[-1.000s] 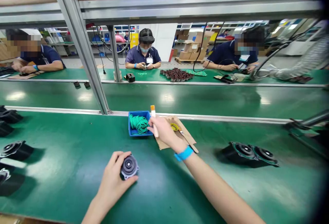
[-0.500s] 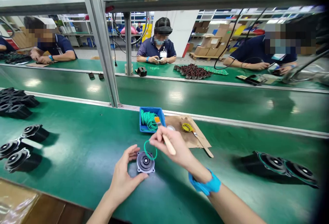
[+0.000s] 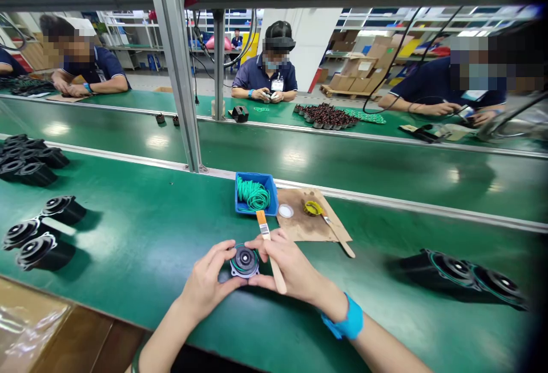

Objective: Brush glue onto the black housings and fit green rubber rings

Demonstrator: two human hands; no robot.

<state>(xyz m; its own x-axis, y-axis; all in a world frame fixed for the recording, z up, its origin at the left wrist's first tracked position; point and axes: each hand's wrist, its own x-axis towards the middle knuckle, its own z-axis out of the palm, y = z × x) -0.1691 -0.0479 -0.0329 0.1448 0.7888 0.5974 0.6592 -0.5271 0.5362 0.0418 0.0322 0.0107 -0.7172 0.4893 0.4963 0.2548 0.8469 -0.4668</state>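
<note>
A round, dark part with a pale flanged rim (image 3: 245, 259) sits on the bench between my hands, its stepped top facing up. My left hand (image 3: 205, 281) curves around its left side, fingertips at the back edge and thumb at the front. From the right, my right hand (image 3: 293, 261) presses its fingers against the same part while keeping a flat paintbrush (image 3: 264, 227) in its grasp, orange bristles pointing away. A thin green rubber ring (image 3: 240, 245) lies around the part's top; my fingers partly cover it.
Behind my hands stands a blue bin (image 3: 274, 204) of green rings. Beside it, brown cardboard (image 3: 295, 230) carries a white lid (image 3: 285, 211), a yellow tin (image 3: 313, 208) and another brush (image 3: 342, 243). Black housings stand left (image 3: 47, 253) and right (image 3: 445, 273). Co-workers sit opposite.
My right hand has brought the green ring down onto the round part, and its fingers now touch the part. My left-hand fingers have closed in around it.
</note>
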